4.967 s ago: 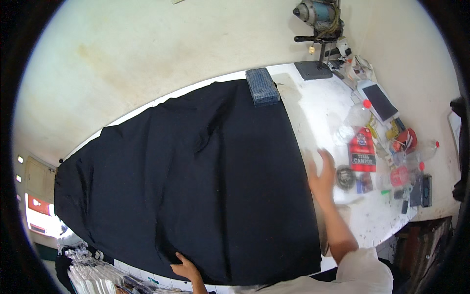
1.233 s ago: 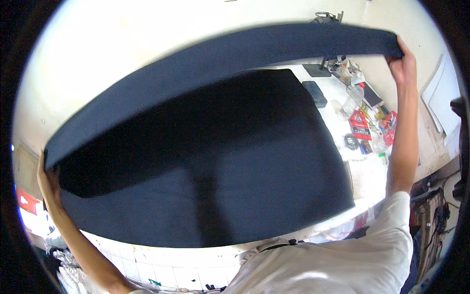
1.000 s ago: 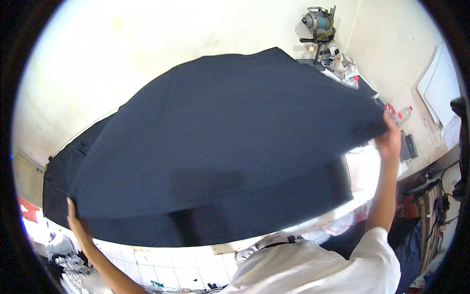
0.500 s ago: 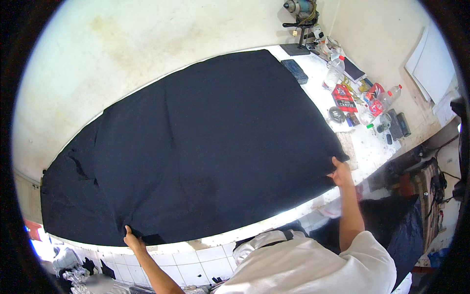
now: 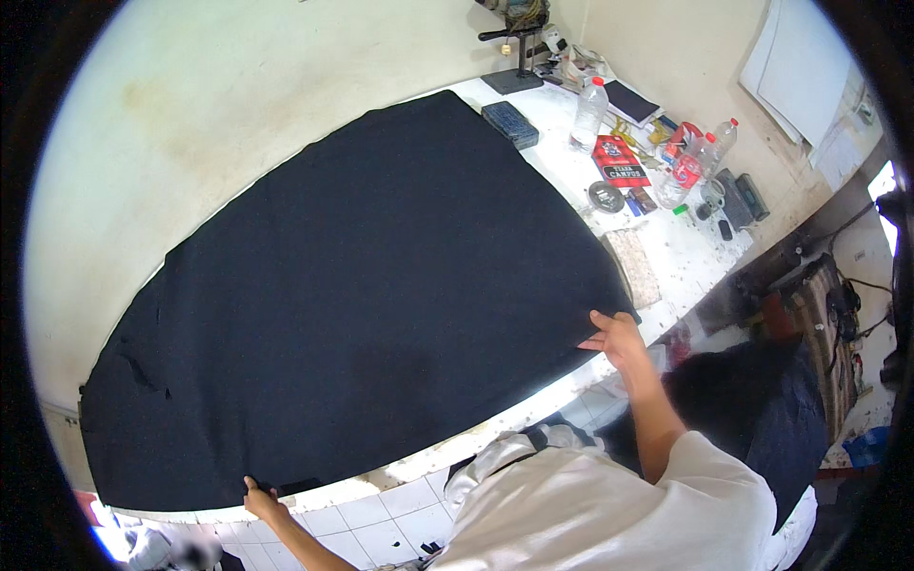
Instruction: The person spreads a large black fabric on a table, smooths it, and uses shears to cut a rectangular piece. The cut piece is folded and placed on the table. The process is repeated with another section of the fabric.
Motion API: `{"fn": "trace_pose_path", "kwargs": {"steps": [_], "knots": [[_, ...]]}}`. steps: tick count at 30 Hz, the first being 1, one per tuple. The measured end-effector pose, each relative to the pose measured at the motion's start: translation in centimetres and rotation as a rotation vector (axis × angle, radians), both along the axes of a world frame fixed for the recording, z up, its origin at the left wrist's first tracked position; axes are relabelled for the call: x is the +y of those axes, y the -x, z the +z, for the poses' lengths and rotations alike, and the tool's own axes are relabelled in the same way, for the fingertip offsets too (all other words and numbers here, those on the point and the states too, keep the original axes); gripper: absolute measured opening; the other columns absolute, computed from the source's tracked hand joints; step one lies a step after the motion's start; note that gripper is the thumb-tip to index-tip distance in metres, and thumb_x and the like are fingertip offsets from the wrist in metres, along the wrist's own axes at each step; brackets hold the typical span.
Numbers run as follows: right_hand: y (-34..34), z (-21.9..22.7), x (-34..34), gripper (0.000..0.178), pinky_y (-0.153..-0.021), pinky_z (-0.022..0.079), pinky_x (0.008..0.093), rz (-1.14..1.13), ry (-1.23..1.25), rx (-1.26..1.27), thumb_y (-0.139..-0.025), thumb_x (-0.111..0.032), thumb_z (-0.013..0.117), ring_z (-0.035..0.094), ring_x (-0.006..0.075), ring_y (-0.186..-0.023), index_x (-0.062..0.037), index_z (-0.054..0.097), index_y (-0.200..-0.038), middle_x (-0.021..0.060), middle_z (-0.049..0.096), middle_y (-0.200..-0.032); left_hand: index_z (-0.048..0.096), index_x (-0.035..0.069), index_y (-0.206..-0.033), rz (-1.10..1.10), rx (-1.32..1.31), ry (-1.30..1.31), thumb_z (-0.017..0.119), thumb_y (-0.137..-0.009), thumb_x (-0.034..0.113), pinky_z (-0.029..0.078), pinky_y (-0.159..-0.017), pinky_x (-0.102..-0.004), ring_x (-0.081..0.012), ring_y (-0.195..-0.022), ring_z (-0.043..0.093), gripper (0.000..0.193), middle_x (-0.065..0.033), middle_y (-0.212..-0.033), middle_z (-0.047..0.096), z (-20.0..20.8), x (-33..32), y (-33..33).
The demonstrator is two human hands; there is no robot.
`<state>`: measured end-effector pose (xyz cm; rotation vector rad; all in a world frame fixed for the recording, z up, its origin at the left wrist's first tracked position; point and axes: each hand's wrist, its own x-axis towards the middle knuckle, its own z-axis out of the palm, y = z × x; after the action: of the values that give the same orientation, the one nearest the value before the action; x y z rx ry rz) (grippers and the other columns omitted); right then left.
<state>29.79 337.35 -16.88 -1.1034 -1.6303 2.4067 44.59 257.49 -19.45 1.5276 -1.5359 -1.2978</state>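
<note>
A broad sheet of black fabric [image 5: 381,285] lies spread over most of the white table. My left hand [image 5: 264,500] pinches its near edge toward the left, thumb on top and the other fingers mostly hidden. At the near right corner, my right hand [image 5: 619,340] grips the same cloth with thumb and fingers at its edge. A few creases and a small raised fold show on the left part of the fabric. Next to the right corner lies a pale, speckled flat block [image 5: 632,268], partly beside the cloth's edge.
Along the table's right end stand plastic bottles [image 5: 589,114], a red printed packet [image 5: 621,162], a round dark lid [image 5: 606,197] and small items. A dark block [image 5: 510,125] touches the cloth's far edge near a drill stand [image 5: 514,78]. Black sheeting [image 5: 752,400] hangs at right.
The view has shifted, so the table's items sit further left. The fabric's right edge has drawn back from the pale block, uncovering more of it. Creases in the cloth look flatter; both hands keep hold.
</note>
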Motion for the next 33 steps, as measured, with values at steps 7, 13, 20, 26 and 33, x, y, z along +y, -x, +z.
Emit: {"fn": "trace_pose_path", "kwargs": {"steps": [7, 13, 20, 26, 33], "knots": [[-0.8, -0.9, 2.6, 0.096, -0.074, 0.072, 0.0568, 0.065, 0.132, -0.067, -0.1, -0.008, 0.077, 0.074, 0.0361, -0.08, 0.034, 0.006, -0.15, 0.0395, 0.057, -0.123, 0.073, 0.0, -0.118, 0.069, 0.144, -0.163, 0.073, -0.107, 0.033, 0.049, -0.066, -0.0361, -0.02, -0.078, 0.06, 0.035, -0.0086, -0.108, 0.072, -2.3, -0.2, -1.6], [1.2, -0.2, 5.0, 0.032, -0.066, 0.065, 0.0427, -0.07, -0.074, -0.069, -0.107, -0.021, 0.069, 0.077, 0.0292, -0.085, 0.0057, 0.064, -0.124, 0.0177, 0.075, -0.106, 0.074, -0.006, -0.11, -0.039, 0.064, -0.055, 0.074, -0.107, 0.035, 0.051, -0.063, -0.0334, -0.0184, -0.072, 0.061, 0.041, -0.008, -0.096, 0.072, 0.0, 0.6, 1.2], [0.5, 0.2, 5.4, 0.026, -0.055, 0.065, 0.0388, -0.061, -0.142, 0.04, -0.107, -0.015, 0.067, 0.075, 0.0249, -0.068, 0.0089, 0.063, -0.115, 0.0156, 0.076, -0.095, 0.075, -0.001, -0.091, -0.013, 0.053, 0.144, 0.076, -0.106, 0.036, 0.037, -0.052, -0.0327, -0.0136, -0.062, 0.052, 0.04, -0.0035, -0.084, 0.068, 4.1, -2.2, -1.1], [-0.2, -0.4, 5.8, 0.021, -0.054, 0.067, 0.0403, -0.057, -0.185, -0.054, -0.102, -0.008, 0.072, 0.077, 0.0275, -0.071, 0.0108, 0.066, -0.109, 0.0197, 0.075, -0.095, 0.073, -0.013, -0.096, 0.087, 0.051, 0.013, 0.075, -0.105, 0.035, 0.045, -0.053, -0.0369, -0.019, -0.063, 0.057, 0.049, -0.0115, -0.086, 0.071, -0.3, -0.9, -1.4], [-0.5, 0.5, 5.6, 0.027, -0.051, 0.067, 0.0382, -0.011, -0.315, -0.069, -0.099, -0.003, 0.075, 0.074, 0.0275, -0.067, 0.0146, 0.064, -0.116, 0.0195, 0.074, -0.095, 0.068, -0.022, -0.115, 0.056, -0.207, 0.481, 0.072, -0.105, 0.034, 0.059, -0.074, -0.0462, -0.0369, -0.082, 0.072, 0.056, -0.0293, -0.104, 0.076, -2.7, -2.0, -1.8]]}}
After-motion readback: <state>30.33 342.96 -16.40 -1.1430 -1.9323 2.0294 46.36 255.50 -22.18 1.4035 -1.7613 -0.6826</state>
